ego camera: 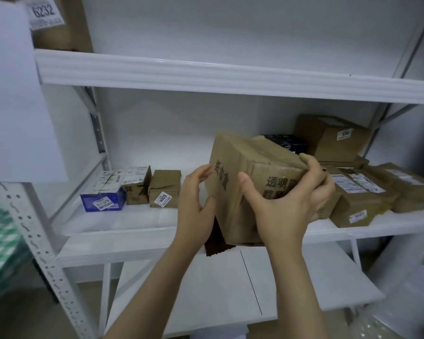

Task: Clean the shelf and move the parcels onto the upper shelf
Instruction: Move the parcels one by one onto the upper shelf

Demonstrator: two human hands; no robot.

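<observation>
A box in the upper left of the frame is cut off by the edge and by a blurred white sheet; only its label, 6232, reads clearly. A dark box right of centre is mostly hidden behind the cardboard box, and the right hand covers part of the pile of parcels at the right.

The cardboard box is at centre frame, tilted, in front of the middle shelf and below the upper shelf. The right hand grips it, thumb on the front face and fingers curled over its right end. The left hand is relaxed and open against its left side; contact is unclear.

The box is brown, creased and dented, with large black printed characters.
</observation>
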